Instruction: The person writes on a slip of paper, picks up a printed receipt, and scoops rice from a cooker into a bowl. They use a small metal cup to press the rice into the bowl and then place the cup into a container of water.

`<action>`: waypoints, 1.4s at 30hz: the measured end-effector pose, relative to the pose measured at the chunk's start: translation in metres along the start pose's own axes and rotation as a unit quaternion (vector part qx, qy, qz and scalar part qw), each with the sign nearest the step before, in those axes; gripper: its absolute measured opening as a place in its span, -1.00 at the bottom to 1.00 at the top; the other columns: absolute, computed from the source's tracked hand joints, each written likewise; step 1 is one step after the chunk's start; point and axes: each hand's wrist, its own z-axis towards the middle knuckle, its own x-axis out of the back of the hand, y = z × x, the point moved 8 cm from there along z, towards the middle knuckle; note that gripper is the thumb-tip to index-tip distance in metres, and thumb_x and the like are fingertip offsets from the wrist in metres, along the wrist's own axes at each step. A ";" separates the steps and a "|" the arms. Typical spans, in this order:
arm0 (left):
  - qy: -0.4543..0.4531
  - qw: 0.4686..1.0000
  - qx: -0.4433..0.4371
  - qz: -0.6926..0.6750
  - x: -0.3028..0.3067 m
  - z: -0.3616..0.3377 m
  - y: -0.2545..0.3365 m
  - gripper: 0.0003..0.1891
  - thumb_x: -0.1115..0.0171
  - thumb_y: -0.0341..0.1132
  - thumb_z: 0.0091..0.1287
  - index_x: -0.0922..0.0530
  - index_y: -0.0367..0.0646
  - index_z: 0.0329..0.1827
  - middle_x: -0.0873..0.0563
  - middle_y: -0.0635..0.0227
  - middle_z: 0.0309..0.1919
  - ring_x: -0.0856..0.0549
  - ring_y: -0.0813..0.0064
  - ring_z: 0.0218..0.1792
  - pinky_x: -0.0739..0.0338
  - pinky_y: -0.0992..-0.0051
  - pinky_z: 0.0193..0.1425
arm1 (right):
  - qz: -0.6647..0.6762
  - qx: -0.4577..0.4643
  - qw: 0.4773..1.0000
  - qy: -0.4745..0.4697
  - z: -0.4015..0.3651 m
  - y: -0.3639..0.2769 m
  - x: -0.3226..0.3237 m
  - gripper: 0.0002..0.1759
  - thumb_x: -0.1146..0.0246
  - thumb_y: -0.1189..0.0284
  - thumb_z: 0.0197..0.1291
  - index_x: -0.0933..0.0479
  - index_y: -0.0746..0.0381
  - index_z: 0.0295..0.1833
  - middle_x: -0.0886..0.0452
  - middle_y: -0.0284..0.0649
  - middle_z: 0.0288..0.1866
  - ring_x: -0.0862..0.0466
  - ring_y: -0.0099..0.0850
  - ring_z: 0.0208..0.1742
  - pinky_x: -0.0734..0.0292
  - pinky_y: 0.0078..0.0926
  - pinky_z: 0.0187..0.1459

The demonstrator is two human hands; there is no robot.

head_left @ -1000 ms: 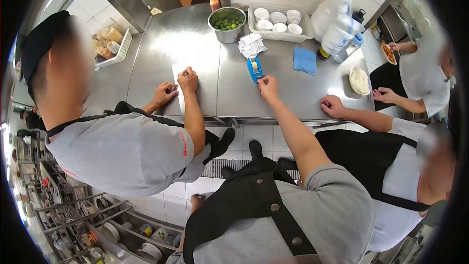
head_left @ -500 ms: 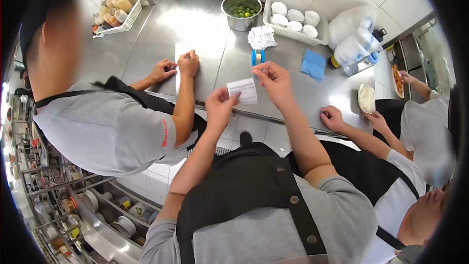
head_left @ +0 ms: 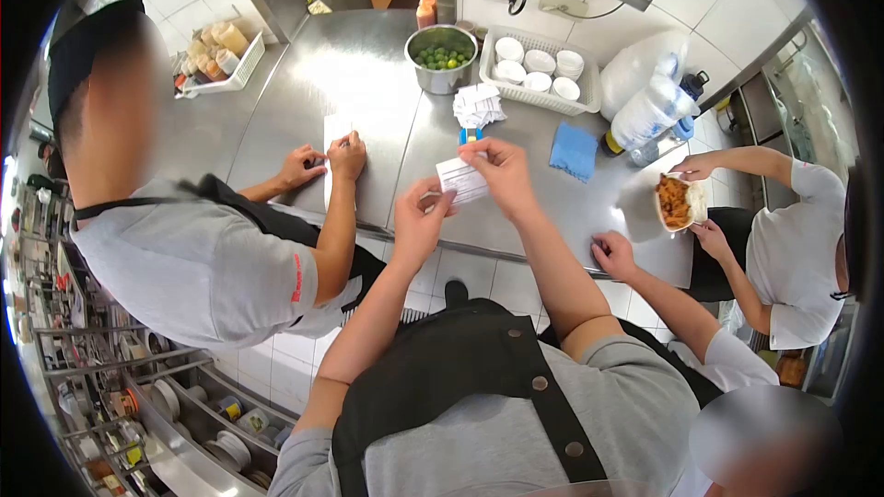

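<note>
Frame centre | grasps paper slip (head_left: 465, 186) with left hand (head_left: 418, 219) | pinches top edge with right hand (head_left: 506, 177) | keep flat, unwrinkled

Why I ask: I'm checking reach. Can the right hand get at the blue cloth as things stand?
Probably yes: only bare counter separates the cloth from the right hand. That hand is busy at the slip, though, so it would likely have to leave that first.

Single head-worn wide-angle view, facing forward and down; bare left hand (head_left: 420, 223) and bare right hand (head_left: 506, 182) close, mid-frame; black fabric apron (head_left: 433, 368) nearer than hands, shiny grey metal counter (head_left: 545, 213) beyond.
</note>
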 end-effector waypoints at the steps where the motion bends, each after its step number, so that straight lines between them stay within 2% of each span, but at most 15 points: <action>1: 0.002 1.000 -0.004 -0.002 0.000 -0.004 0.002 -0.75 -0.26 -0.52 0.43 -0.61 -0.40 0.12 -0.74 0.22 -0.10 -0.75 0.48 -0.09 -0.76 0.49 -0.04 | -0.028 0.053 0.998 0.029 0.015 -0.010 0.013 -0.90 -0.37 0.48 0.30 -0.75 0.28 -0.17 -0.76 -0.35 -0.29 -0.61 -0.67 -0.29 -0.52 -0.60 -0.23; 5: -0.021 0.999 0.012 0.036 0.006 -0.033 -0.022 -0.71 -0.25 -0.51 0.43 -0.62 -0.31 0.19 -0.74 0.25 -0.09 -0.73 0.52 -0.05 -0.70 0.50 -0.03 | -0.136 0.188 0.955 0.185 0.066 -0.126 0.089 -0.84 -0.40 0.44 0.26 -0.79 0.28 -0.12 -0.78 -0.37 -0.29 -0.57 -0.69 -0.31 -0.48 -0.63 -0.27; 6: -0.036 0.997 0.010 0.069 0.011 -0.043 -0.036 -0.71 -0.25 -0.50 0.44 -0.62 -0.31 0.19 -0.75 0.27 -0.09 -0.73 0.52 -0.07 -0.68 0.51 -0.03 | -0.173 0.217 0.936 0.218 0.084 -0.155 0.108 -0.80 -0.42 0.48 0.25 -0.76 0.36 -0.07 -0.80 -0.27 -0.17 -0.61 -0.65 -0.24 -0.51 -0.67 -0.21; 11: -0.088 0.986 0.095 0.105 0.049 -0.108 -0.122 -0.73 -0.31 -0.46 0.39 -0.64 -0.30 0.12 -0.79 0.23 -0.07 -0.76 0.50 -0.06 -0.63 0.51 0.04 | -0.192 0.473 0.804 0.306 0.146 -0.226 0.157 -0.82 -0.46 0.48 0.15 -0.79 0.29 -0.13 -0.81 -0.15 -0.24 -0.61 -0.50 -0.41 -0.49 -0.55 -0.28; 12: -0.072 0.985 0.108 0.112 0.063 -0.123 -0.143 -0.73 -0.33 -0.46 0.37 -0.65 -0.30 0.10 -0.79 0.21 -0.07 -0.76 0.49 -0.05 -0.63 0.50 0.06 | -0.245 0.455 0.780 0.353 0.142 -0.229 0.155 -0.79 -0.50 0.45 0.14 -0.80 0.21 -0.08 -0.79 -0.28 -0.29 -0.48 -0.63 -0.45 -0.41 -0.55 -0.38; 16: 0.013 0.978 0.167 0.123 0.111 -0.178 -0.185 -0.72 -0.37 -0.45 0.33 -0.66 -0.29 0.08 -0.79 0.20 -0.10 -0.76 0.47 -0.10 -0.63 0.49 0.04 | -0.298 0.429 0.758 0.390 0.151 -0.226 0.153 -0.73 -0.56 0.37 0.03 -0.82 0.13 -0.10 -0.67 -0.37 -0.46 -0.36 -0.58 -0.54 -0.31 -0.50 -0.47; 19: 0.064 0.969 0.186 0.146 0.144 -0.213 -0.210 -0.73 -0.36 -0.46 0.32 -0.67 -0.28 0.06 -0.79 0.21 -0.14 -0.77 0.45 -0.14 -0.64 0.49 0.01 | -0.293 0.381 0.781 0.398 0.147 -0.229 0.156 -0.65 -0.59 0.33 -0.01 -0.81 0.12 -0.05 -0.59 -0.38 -0.55 -0.35 -0.54 -0.59 -0.30 -0.51 -0.49; 20: 0.078 0.968 0.185 0.152 0.151 -0.218 -0.213 -0.73 -0.37 -0.45 0.31 -0.67 -0.28 0.06 -0.79 0.21 -0.15 -0.77 0.45 -0.14 -0.64 0.49 0.00 | -0.293 0.327 0.801 0.406 0.144 -0.229 0.157 -0.66 -0.61 0.37 -0.10 -0.80 0.20 -0.14 -0.60 -0.27 -0.45 -0.50 -0.34 -0.48 -0.44 -0.39 -0.35; 23: 0.120 0.963 0.177 0.165 0.167 -0.230 -0.212 -0.72 -0.38 -0.45 0.29 -0.67 -0.26 0.06 -0.79 0.23 -0.16 -0.77 0.44 -0.16 -0.64 0.48 -0.02 | -0.392 0.393 0.679 0.480 0.120 -0.245 0.145 -0.68 -0.64 0.30 -0.12 -0.79 0.06 -0.18 -0.58 -0.34 -0.26 -0.55 -0.31 -0.24 -0.46 -0.28 -0.06; 25: 0.151 0.957 0.157 0.191 0.182 -0.235 -0.223 -0.72 -0.39 -0.42 0.27 -0.69 -0.26 0.04 -0.80 0.26 -0.20 -0.76 0.47 -0.22 -0.64 0.48 -0.08 | -0.469 0.426 0.612 0.473 0.116 -0.251 0.127 -0.76 -0.62 0.28 -0.09 -0.77 -0.10 -0.25 -0.52 -0.39 -0.06 -0.50 -0.23 0.00 -0.34 -0.07 0.14; 28: 0.158 0.947 0.144 0.239 0.186 -0.235 -0.205 -0.75 -0.38 -0.41 0.28 -0.71 -0.27 0.00 -0.80 0.25 -0.27 -0.74 0.52 -0.30 -0.61 0.49 -0.19 | -0.530 0.441 0.616 0.382 0.146 -0.244 0.144 -0.81 -0.51 0.16 0.07 -0.78 -0.30 -0.15 -0.49 -0.43 0.05 -0.44 -0.18 0.12 -0.28 0.04 0.18; 37: 0.168 0.941 0.183 0.230 0.227 -0.285 -0.219 -0.75 -0.38 -0.40 0.27 -0.70 -0.27 -0.01 -0.75 0.28 -0.39 -0.75 0.48 -0.31 -0.62 0.48 -0.19 | -0.623 0.369 0.573 0.384 0.144 -0.234 0.135 -0.71 -0.36 -0.05 0.24 -0.71 -0.45 0.08 -0.48 -0.40 0.14 -0.43 -0.11 0.16 -0.27 0.16 0.20; 40: 0.201 0.915 0.307 0.166 0.281 -0.360 -0.303 -0.72 -0.34 -0.38 0.25 -0.70 -0.28 0.00 -0.79 0.23 -0.35 -0.78 0.41 -0.25 -0.65 0.40 -0.12 | -0.632 0.391 0.538 0.398 0.106 -0.215 0.095 -0.58 -0.34 -0.02 0.28 -0.62 -0.28 0.24 -0.45 -0.28 0.26 -0.40 -0.05 0.24 -0.25 0.13 0.24; 41: 0.233 0.899 0.288 0.234 0.306 -0.397 -0.336 -0.73 -0.34 -0.39 0.22 -0.72 -0.26 -0.03 -0.81 0.16 -0.32 -0.80 0.32 -0.26 -0.66 0.33 -0.11 | -0.621 0.414 0.529 0.403 0.090 -0.198 0.082 -0.54 -0.33 -0.02 0.29 -0.59 -0.24 0.28 -0.45 -0.25 0.28 -0.40 -0.04 0.26 -0.24 0.11 0.25; 42: 0.224 0.871 0.357 0.253 0.320 -0.431 -0.338 -0.74 -0.38 -0.35 0.19 -0.74 -0.26 -0.09 -0.81 0.12 -0.33 -0.81 0.25 -0.30 -0.66 0.29 -0.15 | -0.636 0.415 0.529 0.380 0.071 -0.172 0.057 -0.48 -0.31 0.01 0.32 -0.53 -0.10 0.34 -0.43 -0.17 0.32 -0.38 0.01 0.28 -0.23 0.11 0.26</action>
